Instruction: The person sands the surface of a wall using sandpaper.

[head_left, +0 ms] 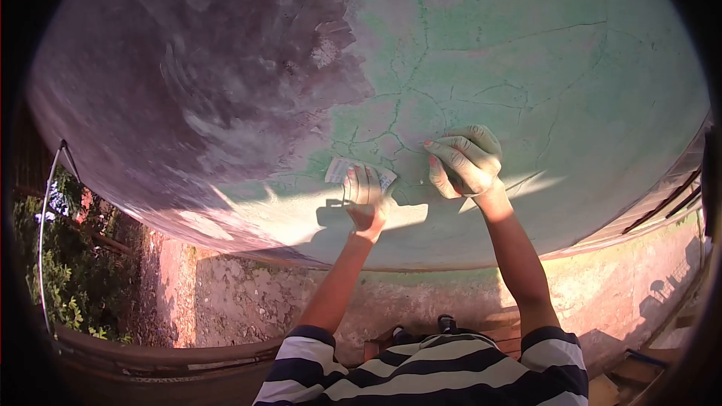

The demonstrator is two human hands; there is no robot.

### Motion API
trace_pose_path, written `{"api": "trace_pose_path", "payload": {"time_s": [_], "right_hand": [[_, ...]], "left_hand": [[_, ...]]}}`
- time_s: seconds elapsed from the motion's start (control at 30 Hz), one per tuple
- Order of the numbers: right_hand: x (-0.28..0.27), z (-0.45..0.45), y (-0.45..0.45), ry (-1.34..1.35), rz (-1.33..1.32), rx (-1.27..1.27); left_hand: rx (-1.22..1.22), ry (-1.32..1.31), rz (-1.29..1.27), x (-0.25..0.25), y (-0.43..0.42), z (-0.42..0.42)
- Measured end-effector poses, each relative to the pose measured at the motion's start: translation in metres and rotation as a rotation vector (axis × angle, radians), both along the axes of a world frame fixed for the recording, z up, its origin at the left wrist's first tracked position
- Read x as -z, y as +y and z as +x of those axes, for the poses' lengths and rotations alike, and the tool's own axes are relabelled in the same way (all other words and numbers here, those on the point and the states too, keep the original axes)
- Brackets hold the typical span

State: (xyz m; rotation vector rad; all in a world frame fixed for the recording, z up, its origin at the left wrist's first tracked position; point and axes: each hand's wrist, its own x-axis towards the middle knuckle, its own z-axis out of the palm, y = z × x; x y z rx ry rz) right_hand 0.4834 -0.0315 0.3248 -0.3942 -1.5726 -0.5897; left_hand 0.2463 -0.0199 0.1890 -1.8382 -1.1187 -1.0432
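My left hand (pixel 365 197) presses a small piece of sandpaper (pixel 342 168), pale with printing on its back, against the wall. Its fingers lie over the sheet, hiding most of it. To the right, my right hand (pixel 468 162) is closed at the wall's surface, its fingers curled and the thumb bent in; whatever may be between them is hidden. Pale dust coats both hands. The wall (pixel 481 68) carries worn green paint with many cracks around the hands, and a dark purplish-grey area (pixel 226 68) covers its upper left.
Below the wall runs a rough ground strip (pixel 256 289). My shoes (pixel 446 323) stand by reddish-brown wooden boards (pixel 508 340). Green plants (pixel 68 271) and a thin pale rod (pixel 43 256) are at the left. Wooden pieces (pixel 635 372) lie at the lower right.
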Motion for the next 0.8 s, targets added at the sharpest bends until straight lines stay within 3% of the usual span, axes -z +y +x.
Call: {"api": "trace_pose_path", "payload": {"time_s": [0.07, 0.17, 0.23, 0.3, 0.4, 0.53, 0.67, 0.8], "right_hand": [[0.000, -0.001, -0.001, 0.011, 0.008, -0.010], [0.000, 0.000, -0.001, -0.001, 0.002, -0.005], [0.001, 0.000, 0.000, 0.006, 0.005, -0.005], [0.003, -0.001, 0.000, 0.010, -0.001, -0.010], [0.004, 0.001, -0.001, 0.004, -0.005, 0.003], [0.006, 0.002, 0.000, 0.017, -0.007, 0.008], [0.007, 0.001, 0.002, 0.024, 0.009, -0.005], [0.005, -0.001, 0.002, 0.029, 0.026, -0.018]], "left_hand": [[0.057, 0.038, -0.059, 0.039, -0.010, -0.005], [0.096, 0.082, -0.150, 0.022, -0.012, 0.002], [0.073, 0.090, -0.186, -0.034, -0.013, 0.019], [0.172, -0.129, -0.099, -0.101, -0.014, 0.041], [0.148, -0.103, -0.018, -0.111, -0.006, 0.048], [0.068, 0.052, -0.024, 0.001, -0.011, 0.031], [0.157, 0.046, -0.163, 0.024, -0.016, 0.022], [0.085, 0.080, -0.092, -0.070, -0.007, 0.028]]}}
